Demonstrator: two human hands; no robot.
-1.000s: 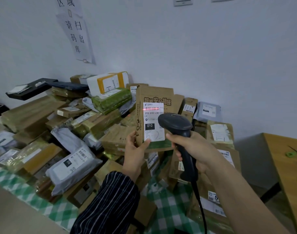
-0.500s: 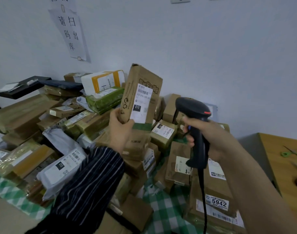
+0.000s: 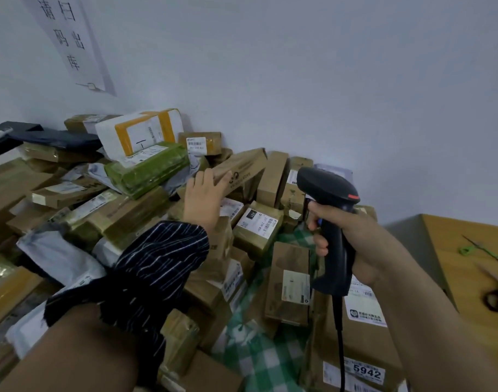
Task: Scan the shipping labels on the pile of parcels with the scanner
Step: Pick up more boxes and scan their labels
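A big pile of parcels in brown card, grey bags and green wrap covers a checked cloth against the wall. My left hand, in a striped sleeve, reaches far into the pile and grips the near end of a flat brown cardboard parcel. That parcel lies tilted on top of the heap with its label side down. My right hand holds the black corded scanner upright by its handle, to the right of the parcel, head pointing left over the boxes. No red scan line shows.
A wooden table with green-handled snips and dark scissors stands at the right. A paper notice hangs on the wall. A black tray sits at far left. A box marked 5942 lies near my right forearm.
The brown parcel was held upright under the red scan line; my left hand has carried it back and laid it flat on the pile. The scanner has swung right and away.
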